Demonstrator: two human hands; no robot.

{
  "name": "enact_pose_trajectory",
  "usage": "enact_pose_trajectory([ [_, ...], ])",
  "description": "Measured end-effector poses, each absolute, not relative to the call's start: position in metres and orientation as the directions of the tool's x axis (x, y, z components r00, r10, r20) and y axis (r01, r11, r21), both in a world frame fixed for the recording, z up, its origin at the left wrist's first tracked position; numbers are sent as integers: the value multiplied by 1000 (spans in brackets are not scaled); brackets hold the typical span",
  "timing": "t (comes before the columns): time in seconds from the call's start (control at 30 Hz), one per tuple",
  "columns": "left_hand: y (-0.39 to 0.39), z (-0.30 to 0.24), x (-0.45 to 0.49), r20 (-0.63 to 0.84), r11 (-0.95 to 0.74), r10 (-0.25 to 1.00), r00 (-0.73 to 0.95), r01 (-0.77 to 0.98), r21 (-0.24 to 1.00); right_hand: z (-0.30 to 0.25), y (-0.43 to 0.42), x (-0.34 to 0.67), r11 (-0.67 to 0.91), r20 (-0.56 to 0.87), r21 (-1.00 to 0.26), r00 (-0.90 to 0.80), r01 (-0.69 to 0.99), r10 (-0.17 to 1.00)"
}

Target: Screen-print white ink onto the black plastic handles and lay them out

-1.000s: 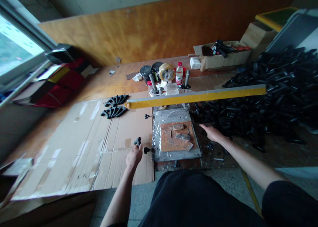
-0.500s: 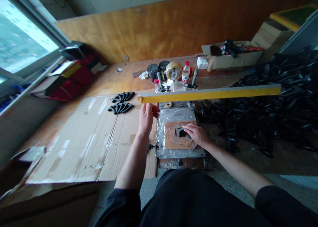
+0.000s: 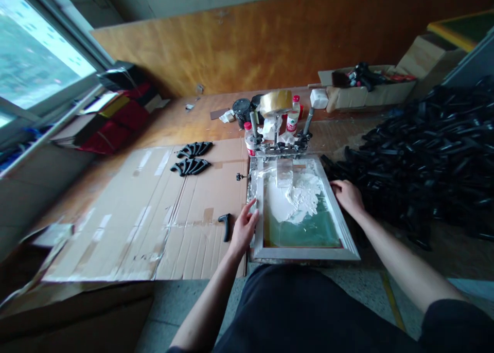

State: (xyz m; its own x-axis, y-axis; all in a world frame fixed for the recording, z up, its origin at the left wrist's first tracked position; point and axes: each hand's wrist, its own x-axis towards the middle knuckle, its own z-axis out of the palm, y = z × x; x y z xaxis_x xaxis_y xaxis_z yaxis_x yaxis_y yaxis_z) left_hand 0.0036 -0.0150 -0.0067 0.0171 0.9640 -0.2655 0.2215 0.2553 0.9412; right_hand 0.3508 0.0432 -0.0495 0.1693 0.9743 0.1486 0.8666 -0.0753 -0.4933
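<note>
A silver-framed printing screen [image 3: 304, 252] lies flat in front of me, its green mesh smeared with white ink [image 3: 295, 198]. My left hand [image 3: 244, 228] grips the frame's left rail, thumb on top. My right hand [image 3: 348, 196] is curled over the right rail, knuckles up. Just left of my left hand, a single black curved part [image 3: 225, 224] lies on the cardboard sheet [image 3: 127, 224]. The plate under the screen is hidden.
A big heap of black parts [image 3: 424, 152] fills the right side. Two small rows of black parts [image 3: 193, 157] sit on the cardboard's far edge. Behind the screen's hinge stand a tape roll [image 3: 275, 102], bottles [image 3: 294, 117] and tins [image 3: 242, 108]. An open carton [image 3: 370, 91] is at the back right.
The screen, raised edge-on before, has swung down flat over the plate. My right hand left the part on the plate for the right rail. My left hand came down to the left rail.
</note>
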Motion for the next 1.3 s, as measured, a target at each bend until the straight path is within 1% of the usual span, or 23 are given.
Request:
enact_pose_trajectory([
  [0.03,-16,-17,4,-277,265,961,4,280,923,-41,51,349,-50,187,-501,164,864,969],
  [0.07,-15,-25,4,-288,273,958,-9,338,900,-31,61,341,17,249,-501,125,866,960],
  [0.13,-11,-37,5,-300,282,953,-27,435,856,-11,80,312,212,384,-460,-22,863,923],
  [0.17,-9,-41,5,-305,282,952,-27,467,838,-2,88,294,298,419,-424,-106,855,902],
  [0.2,-7,-43,5,-308,280,951,-25,489,826,6,95,276,344,408,-397,-172,851,897],
  [0.23,-6,-45,4,-309,277,951,-23,505,817,10,99,260,363,358,-381,-227,850,906],
  [0.3,-4,-48,3,-307,272,951,-20,524,807,12,97,238,370,206,-367,-314,853,927],
  [0.37,-3,-50,2,-305,269,952,-20,530,804,5,81,232,432,118,-345,-419,833,901],
  [0.43,-3,-53,1,-306,271,952,-23,531,803,-3,58,237,578,125,-315,-571,753,811],
  [0.5,-3,-55,0,-310,275,950,-22,528,804,-7,38,247,717,145,-299,-713,629,686],
  [0.57,-3,-56,0,-312,276,950,-21,524,806,-6,30,256,780,126,-324,-792,536,597],
  [0.6,-3,-56,0,-310,275,951,-22,521,808,-4,31,258,779,114,-349,-801,521,587],
  [0.67,-3,-55,0,-304,274,952,-27,511,814,-3,35,258,734,122,-388,-758,558,641],
  [0.73,-4,-55,1,-299,276,954,-33,493,825,-7,35,255,695,178,-373,-687,615,704],
  [0.8,-4,-54,2,-299,282,953,-38,470,836,-15,27,252,709,251,-317,-665,630,704],
  [0.87,-4,-54,2,-303,288,952,-42,450,845,-23,14,253,747,278,-293,-695,596,663],
  [0.93,-5,-55,2,-312,298,949,-39,433,851,-24,8,253,754,265,-328,-710,570,652],
  [1.0,-5,-52,1,-329,311,944,-25,407,859,-17,15,250,702,255,-391,-663,595,704],
  [1.13,-5,-27,-1,-344,320,938,40,281,905,16,68,243,529,316,-467,-425,709,848],
  [1.23,-3,9,2,-313,304,949,46,140,942,38,111,271,406,341,-498,-258,766,904],
  [1.3,3,36,9,-268,266,963,26,47,963,41,129,308,282,341,-561,-93,778,936],
])
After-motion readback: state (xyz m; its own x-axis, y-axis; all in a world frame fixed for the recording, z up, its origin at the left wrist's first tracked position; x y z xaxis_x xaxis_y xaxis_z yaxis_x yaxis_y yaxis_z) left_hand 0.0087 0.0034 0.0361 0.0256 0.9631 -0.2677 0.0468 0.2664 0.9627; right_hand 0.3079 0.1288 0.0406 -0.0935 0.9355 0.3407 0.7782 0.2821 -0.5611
